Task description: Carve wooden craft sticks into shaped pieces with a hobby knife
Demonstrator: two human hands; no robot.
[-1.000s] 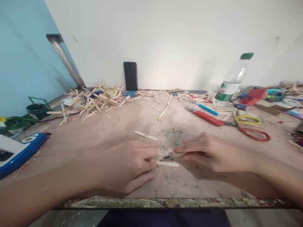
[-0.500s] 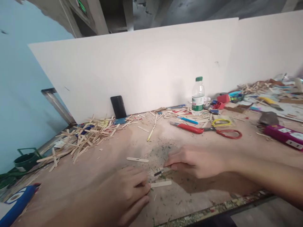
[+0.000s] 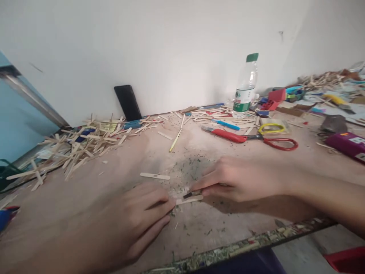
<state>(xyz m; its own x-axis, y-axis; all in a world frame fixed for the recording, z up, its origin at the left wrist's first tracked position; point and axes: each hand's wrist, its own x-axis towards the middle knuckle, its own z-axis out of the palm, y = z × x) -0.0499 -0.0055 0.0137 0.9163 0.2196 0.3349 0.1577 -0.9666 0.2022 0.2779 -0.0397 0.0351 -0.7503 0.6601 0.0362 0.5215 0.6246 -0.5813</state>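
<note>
My left hand [image 3: 142,217] is closed on the near end of a flat wooden craft stick [image 3: 196,199], pressing it to the wooden table. The stick's other end points right, toward my right hand [image 3: 228,180]. Between thumb and fingers of that right hand is a small dark blade [image 3: 187,195]; its handle end is hidden by the fingers. The blade's tip lies over the stick, and I cannot tell if it touches. Just beyond my left hand, a second craft stick [image 3: 154,176] with a dark mark at its middle lies flat.
Green shavings litter the table [image 3: 216,228]. Behind the hands lie a yellow stick [image 3: 176,134], a red utility knife [image 3: 228,135], a blue pen [image 3: 226,124] and scissors [image 3: 281,142]. A bottle [image 3: 244,91] and a phone [image 3: 127,102] stand at the white board. Loose sticks [image 3: 88,144] pile up left.
The blade in my right hand has come down from apart to over the stick held by my left hand. My view has tilted downward.
</note>
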